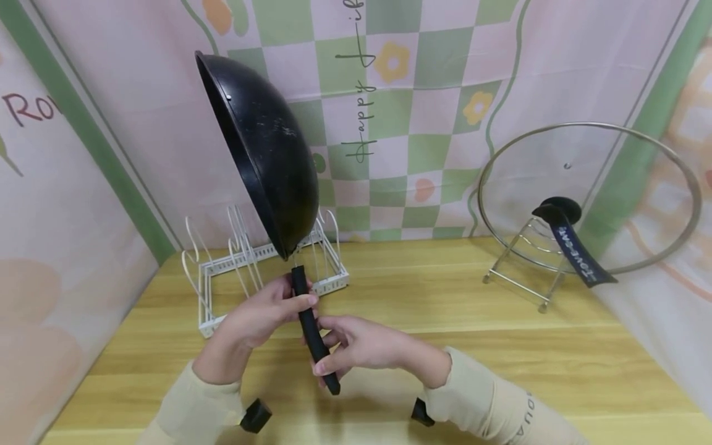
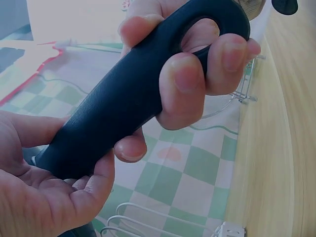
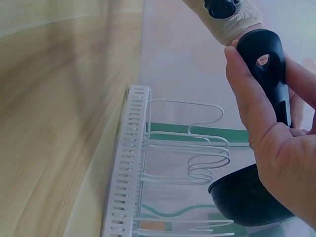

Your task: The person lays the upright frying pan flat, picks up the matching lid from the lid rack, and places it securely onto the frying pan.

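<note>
A black wok (image 1: 267,142) is held up on its side in the head view, its rounded bottom facing right. Its black handle (image 1: 313,330) slants down toward me. My left hand (image 1: 267,315) grips the handle near the pan end, thumb across the top. Lower down, my right hand (image 1: 361,346) pinches the handle near its free end. In the left wrist view, fingers of both hands curl round the handle (image 2: 108,94), and its hanging hole shows. A white wire rack (image 1: 222,266) stands behind the left hand, partly hidden by the wok.
On the right, a glass lid (image 1: 695,191) leans upright in a small metal stand (image 1: 517,287), with a black utensil, its handle lettered (image 1: 578,253), in front. A wooden table (image 1: 423,296) lies beneath. Patterned cloth (image 1: 439,123) hangs behind and at the sides.
</note>
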Tool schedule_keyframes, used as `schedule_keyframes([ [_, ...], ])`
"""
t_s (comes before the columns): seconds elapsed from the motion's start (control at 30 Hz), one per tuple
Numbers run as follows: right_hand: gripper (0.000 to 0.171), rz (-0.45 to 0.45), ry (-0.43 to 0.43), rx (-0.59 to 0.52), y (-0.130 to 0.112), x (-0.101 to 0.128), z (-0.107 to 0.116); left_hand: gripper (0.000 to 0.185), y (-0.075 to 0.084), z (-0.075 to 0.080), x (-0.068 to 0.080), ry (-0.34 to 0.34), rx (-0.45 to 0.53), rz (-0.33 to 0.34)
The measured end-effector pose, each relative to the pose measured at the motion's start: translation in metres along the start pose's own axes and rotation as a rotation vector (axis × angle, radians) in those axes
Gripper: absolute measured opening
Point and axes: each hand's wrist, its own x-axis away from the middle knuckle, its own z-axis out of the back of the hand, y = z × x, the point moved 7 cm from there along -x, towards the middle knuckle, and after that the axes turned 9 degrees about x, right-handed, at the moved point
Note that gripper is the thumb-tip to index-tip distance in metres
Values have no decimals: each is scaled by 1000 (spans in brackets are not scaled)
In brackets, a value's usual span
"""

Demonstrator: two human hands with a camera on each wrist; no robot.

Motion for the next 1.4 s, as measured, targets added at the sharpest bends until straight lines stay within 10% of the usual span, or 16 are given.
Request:
schedule_keyframes([
  [1.4,41,59,96,186,-9,23,7,8,7,-24,-19,-65,21,-74],
])
